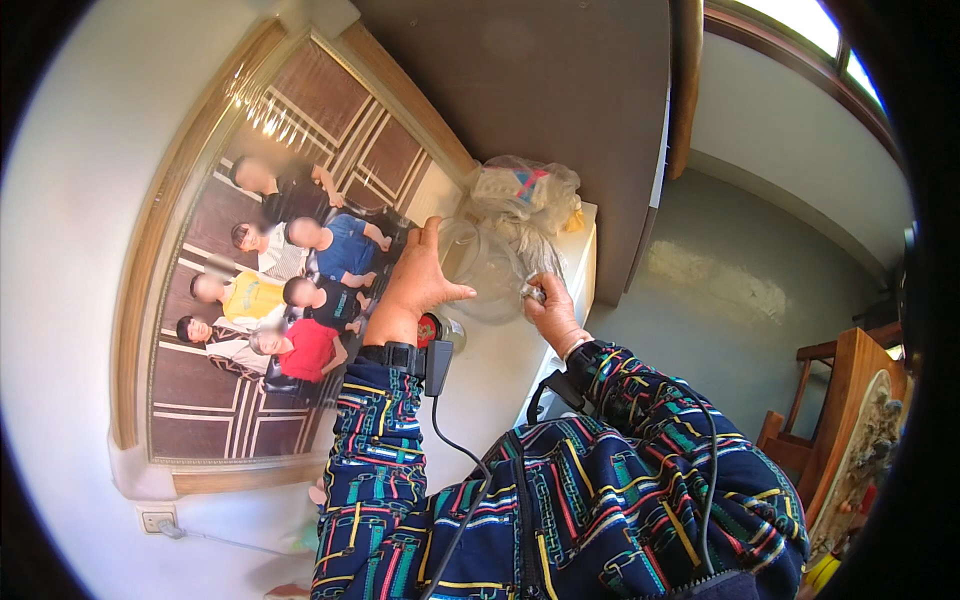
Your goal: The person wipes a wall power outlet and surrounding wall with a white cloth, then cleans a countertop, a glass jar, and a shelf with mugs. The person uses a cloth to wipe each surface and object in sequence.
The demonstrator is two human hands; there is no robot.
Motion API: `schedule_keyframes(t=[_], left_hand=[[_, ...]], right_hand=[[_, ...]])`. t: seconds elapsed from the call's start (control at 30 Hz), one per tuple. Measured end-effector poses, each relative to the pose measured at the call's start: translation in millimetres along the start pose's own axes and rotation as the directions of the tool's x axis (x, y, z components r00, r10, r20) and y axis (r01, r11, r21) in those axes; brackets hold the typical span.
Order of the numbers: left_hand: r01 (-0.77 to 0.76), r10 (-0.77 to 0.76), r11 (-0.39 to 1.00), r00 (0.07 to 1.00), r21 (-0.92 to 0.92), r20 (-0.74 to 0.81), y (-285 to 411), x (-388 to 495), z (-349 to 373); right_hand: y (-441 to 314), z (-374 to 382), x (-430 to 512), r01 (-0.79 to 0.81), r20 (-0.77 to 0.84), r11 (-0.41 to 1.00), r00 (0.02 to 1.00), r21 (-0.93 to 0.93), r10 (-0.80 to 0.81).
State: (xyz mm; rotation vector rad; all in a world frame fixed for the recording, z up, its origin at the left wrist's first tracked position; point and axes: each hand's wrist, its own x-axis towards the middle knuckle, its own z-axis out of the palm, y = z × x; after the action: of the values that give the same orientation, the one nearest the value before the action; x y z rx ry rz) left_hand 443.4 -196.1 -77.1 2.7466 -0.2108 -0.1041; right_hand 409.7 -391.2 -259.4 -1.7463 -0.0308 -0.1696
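A large clear jar or container [487, 274] stands on the white cabinet top [480, 375], between my two hands. My left hand [427, 274], thumb and fingers spread, is at its left side; whether it touches the jar is hard to tell. My right hand [551, 304] is closed on a bunched grey-white cloth [534, 289] at the jar's right edge. Just behind lies a crumpled greyish plastic bag or wrap [536, 247]. A glass jar with a red lid [429, 330] stands by my left wrist, partly hidden by it.
A big framed group photograph [262, 300] leans along the wall at left. Clear plastic bags with packages [525, 187] lie at the back beside a tall brown cabinet panel [555, 90]. A wall socket [157, 519] with a plugged cord is lower left; wooden furniture [847, 420] stands at right.
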Motion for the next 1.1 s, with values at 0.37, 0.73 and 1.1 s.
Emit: schedule_keyframes(t=[0.37, 0.73, 1.1], left_hand=[[0.058, -0.057, 0.998, 0.998, -0.032, 0.033, 3, 0, 2], [0.017, -0.017, 1.0, 1.0, -0.014, -0.016, 2, 0, 5], [0.046, -0.046, 0.998, 0.999, -0.035, 0.003, 5, 2, 5]], right_hand=[[-55, 5, 23, 0.414, -0.03, 0.91, 0.91, 0.027, -0.413], [-18, 9, -2, 0.246, -0.15, 0.969, 0.958, -0.018, -0.246], [-8, 6, -15, 0.017, -0.061, 0.996, 0.998, -0.085, -0.022]])
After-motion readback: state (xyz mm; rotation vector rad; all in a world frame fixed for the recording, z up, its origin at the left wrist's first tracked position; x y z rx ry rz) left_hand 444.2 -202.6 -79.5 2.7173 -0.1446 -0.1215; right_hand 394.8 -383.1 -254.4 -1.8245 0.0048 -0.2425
